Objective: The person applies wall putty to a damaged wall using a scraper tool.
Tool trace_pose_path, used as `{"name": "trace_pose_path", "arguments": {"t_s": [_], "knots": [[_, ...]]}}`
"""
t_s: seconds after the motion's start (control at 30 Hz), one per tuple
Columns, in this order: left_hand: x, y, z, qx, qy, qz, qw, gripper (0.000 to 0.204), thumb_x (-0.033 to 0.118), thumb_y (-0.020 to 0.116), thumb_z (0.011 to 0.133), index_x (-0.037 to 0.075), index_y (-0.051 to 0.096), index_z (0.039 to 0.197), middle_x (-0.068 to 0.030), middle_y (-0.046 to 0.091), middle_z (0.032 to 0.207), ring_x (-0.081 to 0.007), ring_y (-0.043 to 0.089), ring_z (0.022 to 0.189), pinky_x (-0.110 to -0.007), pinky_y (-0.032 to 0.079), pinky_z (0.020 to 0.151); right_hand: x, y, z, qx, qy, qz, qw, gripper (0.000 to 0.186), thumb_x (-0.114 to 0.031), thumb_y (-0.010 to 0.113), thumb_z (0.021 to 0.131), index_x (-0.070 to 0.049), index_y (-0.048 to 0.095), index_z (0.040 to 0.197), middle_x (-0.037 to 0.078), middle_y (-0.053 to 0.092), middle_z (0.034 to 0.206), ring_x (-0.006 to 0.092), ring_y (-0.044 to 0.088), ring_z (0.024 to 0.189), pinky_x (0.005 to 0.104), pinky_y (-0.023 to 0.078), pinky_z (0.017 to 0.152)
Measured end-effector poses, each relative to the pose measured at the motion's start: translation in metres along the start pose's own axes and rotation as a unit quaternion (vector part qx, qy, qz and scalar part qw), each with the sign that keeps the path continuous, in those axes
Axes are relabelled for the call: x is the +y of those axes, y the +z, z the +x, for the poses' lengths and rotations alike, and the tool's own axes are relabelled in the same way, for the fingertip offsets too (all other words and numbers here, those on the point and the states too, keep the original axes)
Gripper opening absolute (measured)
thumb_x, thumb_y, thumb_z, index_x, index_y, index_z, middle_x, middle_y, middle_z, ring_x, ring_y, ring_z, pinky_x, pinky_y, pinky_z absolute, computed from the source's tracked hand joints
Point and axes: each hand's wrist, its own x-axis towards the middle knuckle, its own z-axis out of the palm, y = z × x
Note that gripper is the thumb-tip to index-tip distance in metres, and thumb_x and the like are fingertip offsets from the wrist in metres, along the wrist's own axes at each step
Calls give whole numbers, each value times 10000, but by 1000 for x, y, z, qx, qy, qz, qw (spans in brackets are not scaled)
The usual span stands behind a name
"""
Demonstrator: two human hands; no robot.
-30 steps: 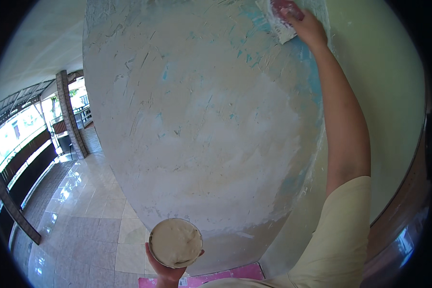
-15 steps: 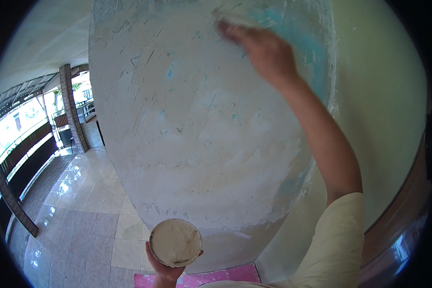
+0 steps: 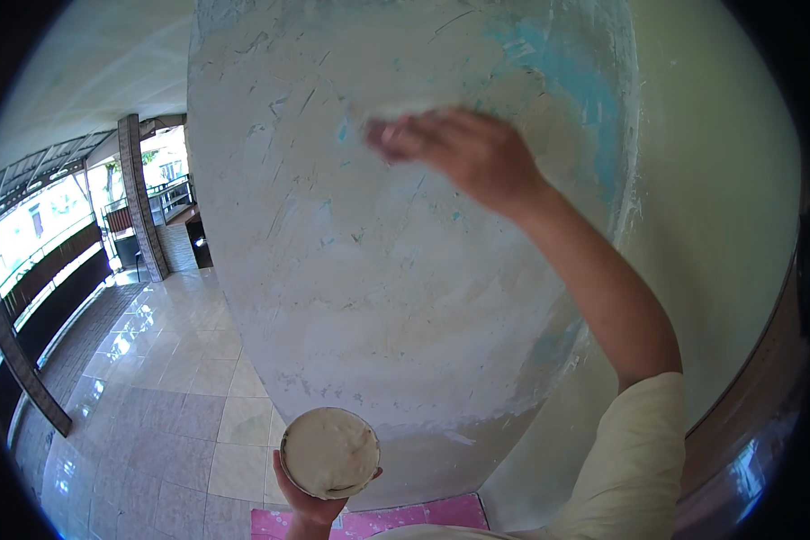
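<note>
My left hand (image 3: 311, 506) holds a round tub of putty (image 3: 331, 453) from below, low in front of the wall. The beige, uneven paste comes up near its rim. Higher up, my right hand (image 3: 463, 153) is against the wall (image 3: 405, 297), its fingers closed on a flat putty scraper (image 3: 405, 112). Motion smears the fingertips, and only a pale, thin edge of the scraper shows. Patchy grey-white filler covers the wall, with scratches, ridges and turquoise paint (image 3: 571, 76) showing through at the upper right.
A pale green wall (image 3: 711, 180) meets the filled one at the right. Pink sheet (image 3: 414, 515) lies at the wall's foot. Glossy tiles (image 3: 180, 396) stretch left toward a pillar (image 3: 141, 198) and a dark fence (image 3: 63, 301). A brown, shiny surface (image 3: 747, 432) stands at lower right.
My right hand has swept down and to the left across the wall with the scraper. The view has shifted slightly; the tub stays in my left hand.
</note>
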Motion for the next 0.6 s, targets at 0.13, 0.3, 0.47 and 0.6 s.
{"name": "trace_pose_path", "arguments": {"t_s": [0.13,0.3,0.47,0.6], "knots": [[11,-5,-5,8,-5,0,1000,902,795,411,854,256,274,1563,-138,266,1593,-479,299,1431,-815,322,999,6,-4,27,28,43,9,999,350,-188,632,949,-312,625,1276,-33,734,1127,173,705,1019,323,613,785],[33,-7,-7,7,15,20,1000,894,795,417,851,255,298,1553,-130,277,1588,-477,313,1422,-816,349,977,59,4,28,8,205,-128,970,387,-162,636,914,-308,634,1273,-27,724,1159,191,700,1027,354,608,790],[67,-11,-11,-7,14,19,1000,905,797,417,849,251,282,1558,-142,277,1584,-479,321,1416,-815,355,971,-42,16,50,-1,29,6,1000,382,-151,640,906,-307,640,1255,-34,717,1177,189,697,1038,349,599,823],[84,-18,-6,-40,-25,36,998,898,803,384,853,263,270,1561,-119,236,1606,-475,272,1445,-829,296,1012,-7,5,71,30,55,-54,997,389,-141,633,906,-291,634,1265,-38,718,1176,192,697,1038,347,594,841]]}}
